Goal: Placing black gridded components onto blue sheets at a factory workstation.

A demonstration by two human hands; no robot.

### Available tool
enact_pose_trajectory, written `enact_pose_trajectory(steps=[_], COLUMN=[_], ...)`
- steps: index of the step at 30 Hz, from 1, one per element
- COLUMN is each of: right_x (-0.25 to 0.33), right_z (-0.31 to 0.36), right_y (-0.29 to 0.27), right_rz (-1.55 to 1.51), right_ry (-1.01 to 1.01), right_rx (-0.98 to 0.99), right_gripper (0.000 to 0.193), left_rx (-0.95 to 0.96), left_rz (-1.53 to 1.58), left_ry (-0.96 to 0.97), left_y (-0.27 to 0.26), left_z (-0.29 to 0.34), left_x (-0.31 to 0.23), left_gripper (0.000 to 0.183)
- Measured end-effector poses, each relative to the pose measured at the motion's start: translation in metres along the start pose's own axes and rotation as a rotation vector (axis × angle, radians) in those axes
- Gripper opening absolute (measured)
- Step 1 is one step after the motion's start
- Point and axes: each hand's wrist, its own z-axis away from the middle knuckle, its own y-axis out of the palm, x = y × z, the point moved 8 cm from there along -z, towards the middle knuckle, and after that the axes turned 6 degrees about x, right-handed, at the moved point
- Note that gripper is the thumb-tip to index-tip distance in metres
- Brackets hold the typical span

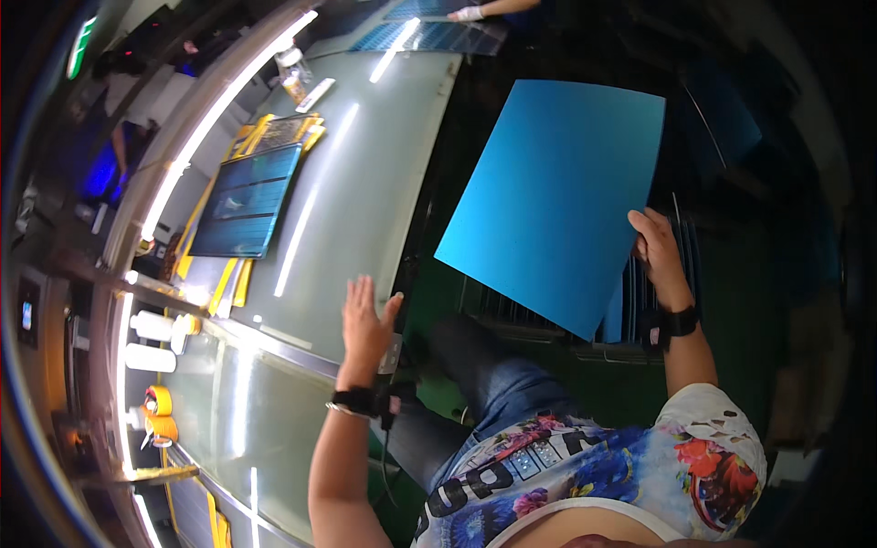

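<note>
My right hand (656, 247) grips a large flat blue sheet (557, 192) by its right edge, thumb on top and fingers hidden beneath. The sheet is tilted in the air beside the table, above a rack (525, 317) of upright thin panels. My left hand (365, 324) is raised at the right edge of the glass-topped table (356, 201), fingers stretched out and thumb apart, holding nothing. Farther left on the table, a dark blue panel (245, 203) with thin stripes lies on yellow-edged pieces.
A lit tube (219, 119) runs along the table's left side. White bottles (151, 356) and orange tape rolls (160, 416) stand at the near left. At the far end, another person's gloved hand (468, 14) touches dark panels (429, 38).
</note>
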Motion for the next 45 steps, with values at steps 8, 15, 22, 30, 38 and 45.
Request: enact_pose_trajectory(steps=[8, 15, 22, 30, 38, 45], right_x=[-0.023, -0.104, -0.156, -0.186, -0.184, -0.204], right_z=[0.015, 0.054, 0.097, 0.092, 0.087, 0.117], right_y=[0.102, 0.247, 0.305, 0.300, 0.315, 0.341], right_rz=[-0.146, -0.091, 0.021, 0.179, 0.209, 0.176], right_ry=[-0.148, 0.135, 0.443, 0.440, 0.415, 0.520], right_rx=[0.265, 0.842, 1.184, 1.218, 1.214, 1.327], right_gripper=[0.027, 0.026, 0.028, 0.026, 0.026, 0.034], left_rx=[0.274, -0.453, -0.774, -0.765, -0.809, -0.704], left_rz=[1.814, 1.985, 1.703, 1.467, 1.413, 1.399], left_ry=[-0.177, -0.457, -0.678, -0.986, -1.007, -1.101], left_y=[0.009, 0.000, -0.018, -0.037, -0.049, -0.046], left_z=[0.080, 0.176, 0.333, 0.447, 0.450, 0.449], left_x=[-0.074, 0.047, 0.135, 0.202, 0.225, 0.200], left_gripper=[0.059, 0.017, 0.015, 0.021, 0.016, 0.018])
